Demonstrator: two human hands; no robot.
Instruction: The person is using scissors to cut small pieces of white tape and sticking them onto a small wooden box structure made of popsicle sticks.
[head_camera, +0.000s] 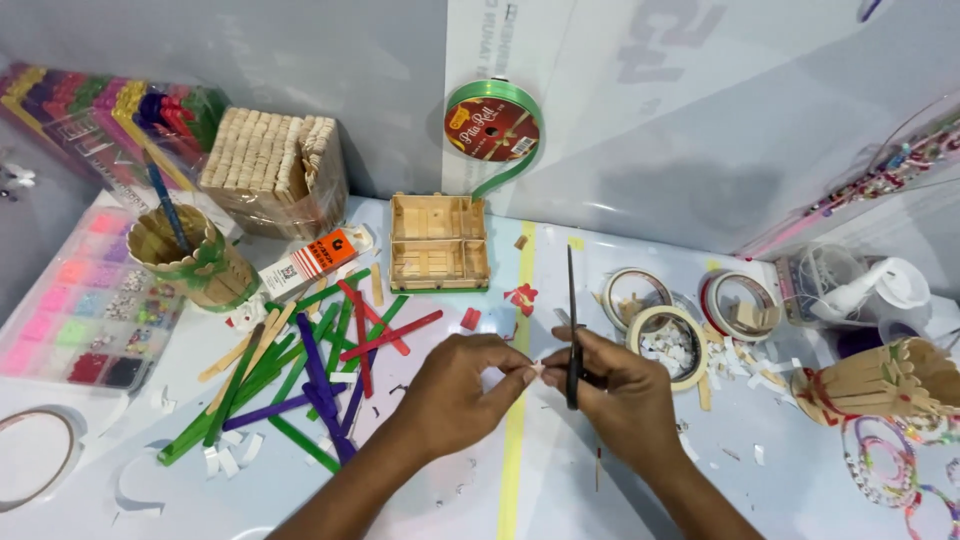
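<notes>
Left hand: the left hand (462, 385) sits near the middle of the worktop (560, 480), its fingers (515, 368) pinched together on a tiny pale scrap (537, 369), probably paper or tape.
Right hand: the right hand (620, 385) is just beside it, fingers clamped on the handles of a pair of scissors (571, 330) whose dark blades point away toward the far wall.
Where the scrap is: between the two hands, at the left fingertips and touching or nearly touching the scissors near their pivot.
Doing it well: with so small a piece, it looks wise to keep the pinch close to the cut line, hold the blades steady and keep the fingertips out of their path.
Sticks: flat craft sticks (310, 370) in green, purple, red and bare wood lie scattered to the left, smooth with rounded ends.
Box: a small open wooden box (438, 243) made of pale sticks stands at the far middle.
Ribbon: a glossy green ribbon spool (492, 125) leans upright on the far wall.
Tape: three round tape rolls (668, 345) lie to the right, with white scraps around and inside them.
Cup: a stick-built cup (190, 255) with green trim holds a blue pen at the far left.
Tray: a clear bead tray (85, 300) with bright pink and green compartments lies at the left edge.
</notes>
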